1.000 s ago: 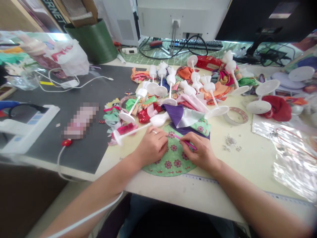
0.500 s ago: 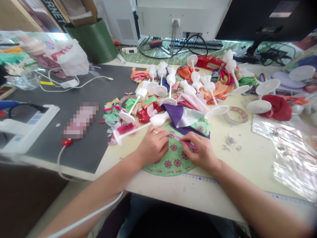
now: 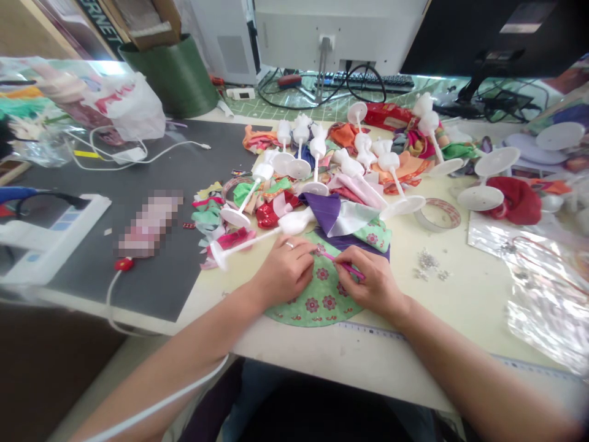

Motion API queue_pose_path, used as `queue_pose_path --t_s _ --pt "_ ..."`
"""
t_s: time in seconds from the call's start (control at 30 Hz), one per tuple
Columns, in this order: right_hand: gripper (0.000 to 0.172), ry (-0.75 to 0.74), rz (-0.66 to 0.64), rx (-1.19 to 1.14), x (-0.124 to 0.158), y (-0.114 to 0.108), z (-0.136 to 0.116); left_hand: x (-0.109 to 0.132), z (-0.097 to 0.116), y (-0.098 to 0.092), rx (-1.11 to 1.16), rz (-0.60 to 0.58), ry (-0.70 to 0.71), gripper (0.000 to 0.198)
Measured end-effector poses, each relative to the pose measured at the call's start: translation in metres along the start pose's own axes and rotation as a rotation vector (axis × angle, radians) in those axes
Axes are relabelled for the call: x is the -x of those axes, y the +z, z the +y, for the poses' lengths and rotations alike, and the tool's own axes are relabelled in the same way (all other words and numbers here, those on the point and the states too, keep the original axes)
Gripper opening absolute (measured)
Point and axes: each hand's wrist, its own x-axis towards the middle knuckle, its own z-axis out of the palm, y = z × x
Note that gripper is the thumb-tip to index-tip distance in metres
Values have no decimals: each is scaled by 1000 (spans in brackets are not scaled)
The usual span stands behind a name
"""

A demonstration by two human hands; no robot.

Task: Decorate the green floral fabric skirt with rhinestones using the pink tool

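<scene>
My left hand lies on a green floral cloth, its fingers curled down and pinching the cloth near the top. My right hand is shut on a thin pink stick, whose tip meets the cloth between my hands. A purple cloth shows under the green cloth's far edge. Just beyond my left hand, a white plastic doll stand lies on its side, with its long stem pointing left. Its disc base rests on the table.
Several white doll stands and scraps of bright cloth are heaped on the pale table beyond my hands. A tape roll, small silver beads, a red cloth and a clear plastic bag lie right. A dark mat covers the left.
My left hand has shifted slightly to the right on the green cloth. My right hand still has the pink stick, and the objects on the table look unmoved.
</scene>
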Motion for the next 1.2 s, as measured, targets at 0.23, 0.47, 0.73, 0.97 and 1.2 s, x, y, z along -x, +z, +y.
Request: queue_pose_path --t_s 0.23,0.47,0.73,0.97,1.2 --pt "9 -10 1 -5 -2 0 -1 -3 -1 2 44 -12 6 15" --pt "9 -41 -9 -24 -1 -3 -1 -2 -1 2 74 5 -28 13" --pt "14 -72 104 -62 2 -13 0 -1 0 1 77 -8 -47 14" --pt "14 -81 107 -61 5 -9 -2 -1 1 -2 95 -11 -57 15" --pt "12 -53 135 -56 1 -14 -3 -2 2 -1 62 48 -15 16"
